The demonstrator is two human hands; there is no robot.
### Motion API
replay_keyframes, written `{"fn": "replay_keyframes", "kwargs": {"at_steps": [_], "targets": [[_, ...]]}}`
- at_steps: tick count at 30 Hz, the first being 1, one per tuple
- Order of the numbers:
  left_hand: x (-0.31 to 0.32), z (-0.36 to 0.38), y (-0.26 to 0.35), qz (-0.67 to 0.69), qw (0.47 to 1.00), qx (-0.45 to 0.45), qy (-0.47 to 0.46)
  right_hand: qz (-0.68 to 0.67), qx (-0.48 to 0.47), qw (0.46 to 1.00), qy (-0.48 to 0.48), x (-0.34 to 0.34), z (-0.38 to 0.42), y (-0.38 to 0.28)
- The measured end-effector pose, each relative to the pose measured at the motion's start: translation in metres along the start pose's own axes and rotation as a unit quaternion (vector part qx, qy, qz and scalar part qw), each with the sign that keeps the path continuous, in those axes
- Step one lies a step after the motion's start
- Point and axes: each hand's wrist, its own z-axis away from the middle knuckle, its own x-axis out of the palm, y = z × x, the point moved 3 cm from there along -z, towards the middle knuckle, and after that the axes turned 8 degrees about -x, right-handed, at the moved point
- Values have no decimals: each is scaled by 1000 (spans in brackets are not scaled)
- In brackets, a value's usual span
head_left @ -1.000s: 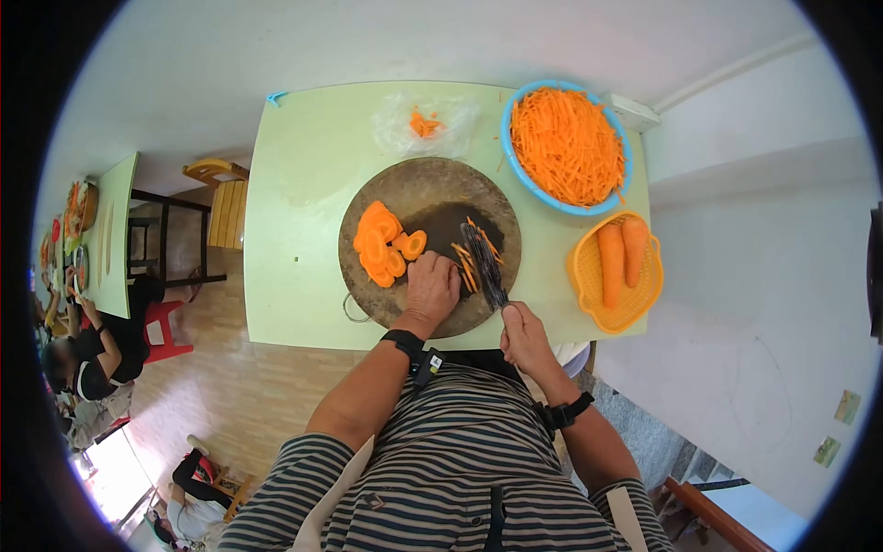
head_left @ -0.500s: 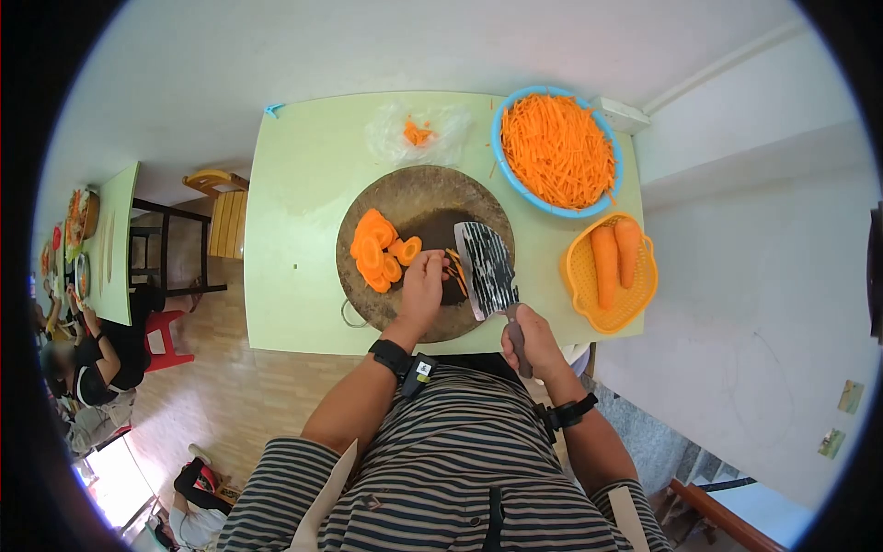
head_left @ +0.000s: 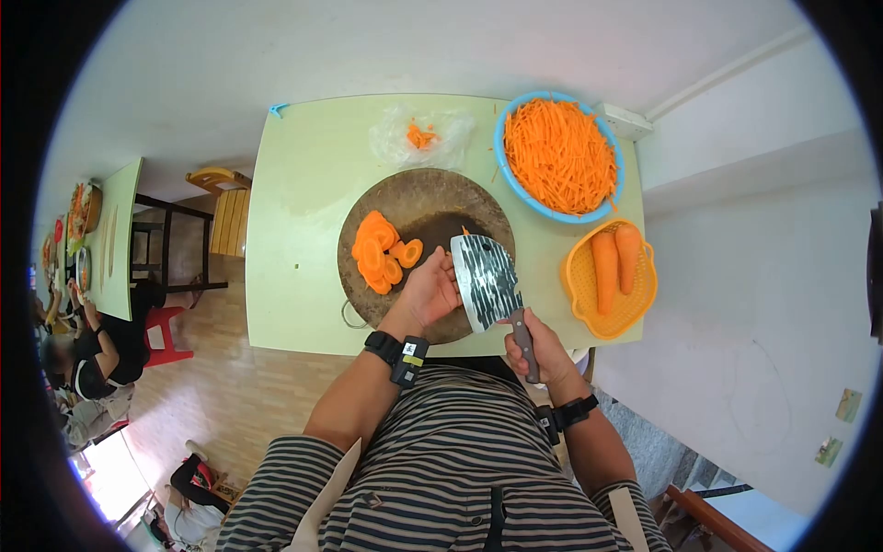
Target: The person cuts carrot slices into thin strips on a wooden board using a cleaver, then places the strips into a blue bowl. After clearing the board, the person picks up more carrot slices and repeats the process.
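My right hand (head_left: 543, 348) grips the brown handle of a wide cleaver (head_left: 487, 283); its blade lies tilted over the right part of the round wooden chopping board (head_left: 414, 189). Wet streaks or bits cover the blade's face. My left hand (head_left: 432, 290) is curled at the blade's left edge, palm partly turned up, fingertips partly hidden. Whatever lies between it and the blade cannot be made out. A small orange carrot piece (head_left: 465, 231) shows above the blade's top edge. Carrot slices (head_left: 372, 253) lie piled on the board's left side.
A blue basin (head_left: 502, 166) full of carrot shreds stands at the back right. In front of it, a yellow basket (head_left: 589, 317) holds two whole carrots (head_left: 605, 271). A plastic bag (head_left: 446, 138) with carrot scraps lies behind the board. People sit at another table (head_left: 115, 248) far left.
The cleaver has turned and moved slightly toward me, its blade face showing more. My left hand has rolled palm-up and come to the blade's edge. The carrot strips between them are now hidden.
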Motion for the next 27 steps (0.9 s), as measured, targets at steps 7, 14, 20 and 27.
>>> {"fn": "replay_keyframes", "kwargs": {"at_steps": [7, 14, 20, 27], "targets": [[5, -4, -1, 57, 998, -4, -39, 9, 2, 1000, -11, -1, -2, 0], [-26, -10, 2, 62, 996, -10, -60, 0, -29, 999, 34, -6, 3, -9], [-11, 5, 15, -47, 995, 61, 70, 81, -99, 990, 60, -16, 3, -21], [16, 7, 9, -184, 963, 115, 161, 188, -153, 967, 82, -8, 3, -29]]}}
